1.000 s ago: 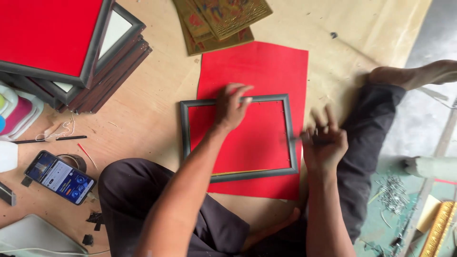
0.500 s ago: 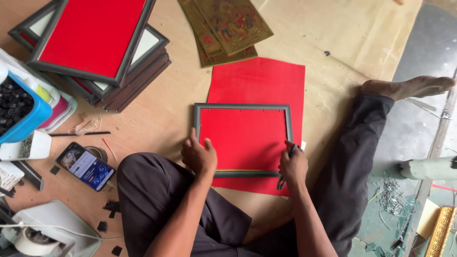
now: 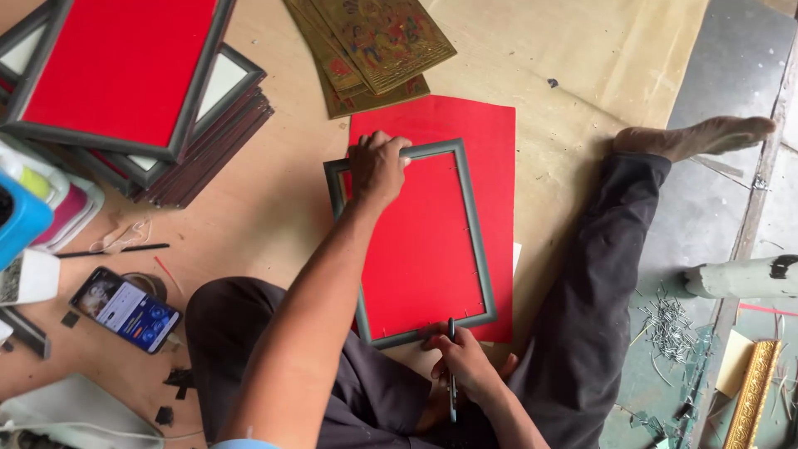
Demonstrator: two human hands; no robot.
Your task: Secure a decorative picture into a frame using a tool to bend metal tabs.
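- The grey picture frame (image 3: pixel 409 241) lies at the centre of the picture on a red sheet (image 3: pixel 490 158), whose edge shows past the frame's top and right sides.
- Bare brown floor lies open left of the frame; the stack of framed red panels (image 3: pixel 125 75) sits well apart at upper left, and the gold prints (image 3: pixel 374 41) near the sheet's top edge.
- The left hand (image 3: pixel 378 166), arm stretched forward, presses flat-fingered on the frame's top left corner.
- The right hand (image 3: pixel 465 366), at the frame's bottom edge, is curled round a thin dark tool (image 3: pixel 451 366).
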